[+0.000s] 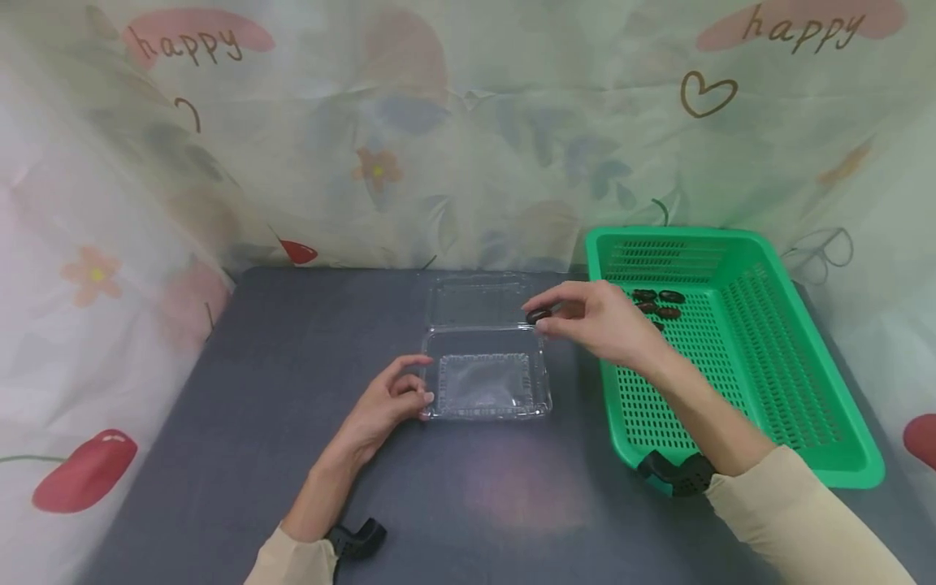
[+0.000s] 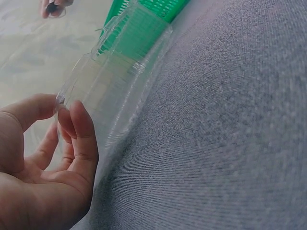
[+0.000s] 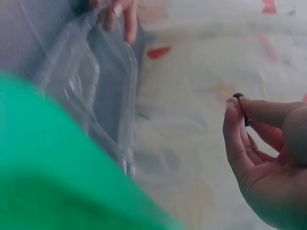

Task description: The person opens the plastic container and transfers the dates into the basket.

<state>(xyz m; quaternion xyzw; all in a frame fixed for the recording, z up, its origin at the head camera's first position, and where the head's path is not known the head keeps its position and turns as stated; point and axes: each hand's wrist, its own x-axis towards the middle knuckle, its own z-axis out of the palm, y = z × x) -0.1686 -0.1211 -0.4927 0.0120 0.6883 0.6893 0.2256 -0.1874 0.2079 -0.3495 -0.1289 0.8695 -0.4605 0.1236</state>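
Observation:
A hinged clear plastic box lies on the dark cloth with its lid folded back toward the curtain. At the box's left edge is my left hand, its thumb and fingertips pinching the rim, as the left wrist view also shows close up. My right hand holds a dark, glossy, oval date between thumb and fingertips, raised over the right side of the box near the hinge. In the right wrist view the date is partly covered by the fingers.
To the right stands a green slotted basket, with several more dark dates at its left far side. My right forearm reaches across the basket's left wall. A patterned curtain hangs behind the grey table cloth.

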